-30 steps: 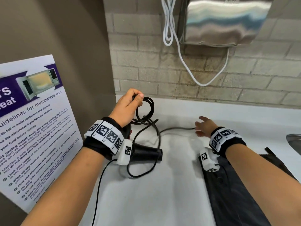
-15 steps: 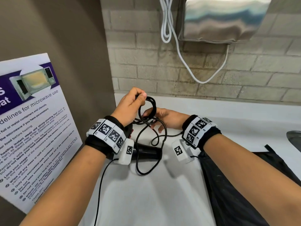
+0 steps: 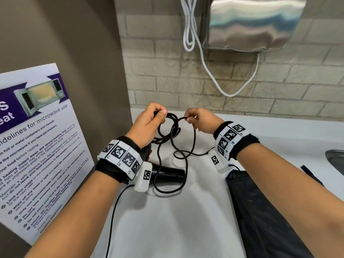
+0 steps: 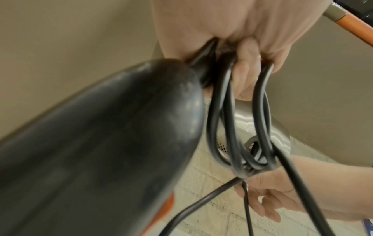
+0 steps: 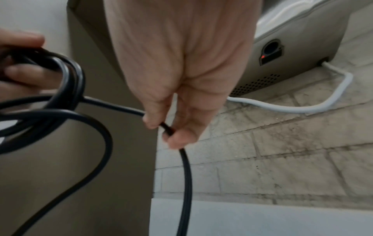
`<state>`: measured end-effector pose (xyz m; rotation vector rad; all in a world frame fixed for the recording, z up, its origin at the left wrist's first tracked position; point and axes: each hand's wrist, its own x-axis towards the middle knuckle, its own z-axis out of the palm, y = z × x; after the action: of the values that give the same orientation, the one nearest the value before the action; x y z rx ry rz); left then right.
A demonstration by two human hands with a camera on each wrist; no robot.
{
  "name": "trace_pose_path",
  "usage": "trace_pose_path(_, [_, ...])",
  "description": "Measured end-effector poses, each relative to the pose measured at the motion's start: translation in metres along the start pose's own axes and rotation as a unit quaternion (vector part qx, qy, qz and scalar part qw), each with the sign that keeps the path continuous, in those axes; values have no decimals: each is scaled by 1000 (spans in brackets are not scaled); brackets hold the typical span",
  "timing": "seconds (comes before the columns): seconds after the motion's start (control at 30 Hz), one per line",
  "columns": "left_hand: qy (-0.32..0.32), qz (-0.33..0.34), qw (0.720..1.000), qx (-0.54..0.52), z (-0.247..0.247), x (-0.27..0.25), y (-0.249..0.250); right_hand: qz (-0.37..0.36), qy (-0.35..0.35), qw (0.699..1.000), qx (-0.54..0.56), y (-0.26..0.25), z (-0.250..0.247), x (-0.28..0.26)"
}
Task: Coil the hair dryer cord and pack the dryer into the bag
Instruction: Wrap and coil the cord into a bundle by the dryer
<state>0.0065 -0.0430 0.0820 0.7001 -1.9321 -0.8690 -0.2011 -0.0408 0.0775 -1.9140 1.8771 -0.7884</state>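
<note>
Left hand [image 3: 149, 125] is gripping the coiled loops of cord [image 3: 174, 135] plus the dryer [image 3: 167, 175], which is hanging below the wrist over the counter [image 3: 167, 220]. Right hand [image 3: 200, 121] is pinching one cord strand just beside the coil. Slack is trailing down onto the counter. Bag [image 3: 260, 211] is lying flat at right, near the sink [image 3: 335, 159] edge. Side wall [image 3: 74, 53] is crowding the left; bare counter is lying between dryer and bag.

Both hands raised, fingers closed on cord

The left hand [image 3: 149, 125] is gripping several loops of the thin black rubber cord [image 3: 172, 131] in curled fingers; the right hand [image 3: 202, 121], at its 3 o'clock, is pinching one strand between thumb and fingertips [image 5: 150, 123].
</note>
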Motion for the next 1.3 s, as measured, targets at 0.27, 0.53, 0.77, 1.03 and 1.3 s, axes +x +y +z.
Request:
trace_pose_path(0.27, [14,-1,1000,-16,-5,-6,0,232,182,956,-17,50,-15,-4])
trace_pose_path(0.53, [14,-15,1000,-15,-1,-5,-1,289,104,950,-54,69,-3,-27])
trace_pose_path(0.77, [12,-26,999,-19,0,1,-2,-88,13,989,118,-6,16,-37])
trace_pose_path(1.03, [10,-54,997,-63,-1,-1,2,-66,-196,940,271,-26,18,-38])
trace_pose_path(1.3, [27,-64,994,-86,0,-3,6,-72,-188,944,260,-17,38,-29])
